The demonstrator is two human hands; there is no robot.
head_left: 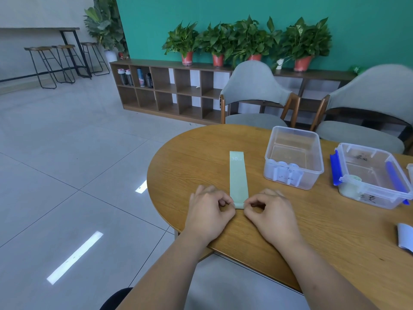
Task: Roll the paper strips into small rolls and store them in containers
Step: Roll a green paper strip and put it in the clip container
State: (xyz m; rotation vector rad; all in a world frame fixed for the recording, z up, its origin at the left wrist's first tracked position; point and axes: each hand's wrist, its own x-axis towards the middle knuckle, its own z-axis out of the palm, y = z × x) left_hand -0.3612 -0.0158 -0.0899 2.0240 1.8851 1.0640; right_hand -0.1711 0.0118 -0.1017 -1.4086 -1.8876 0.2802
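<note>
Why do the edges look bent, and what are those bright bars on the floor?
Head view: the wide-angle lens bows the table edge and tile lines; the bars on the floor look like reflected ceiling lights; the far-right chair is smeared; the strip, left hand and right hand are sharp.

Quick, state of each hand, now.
Left hand: pinches the rolled near end of the green strip.
Right hand: pinches the same end from the other side.
</note>
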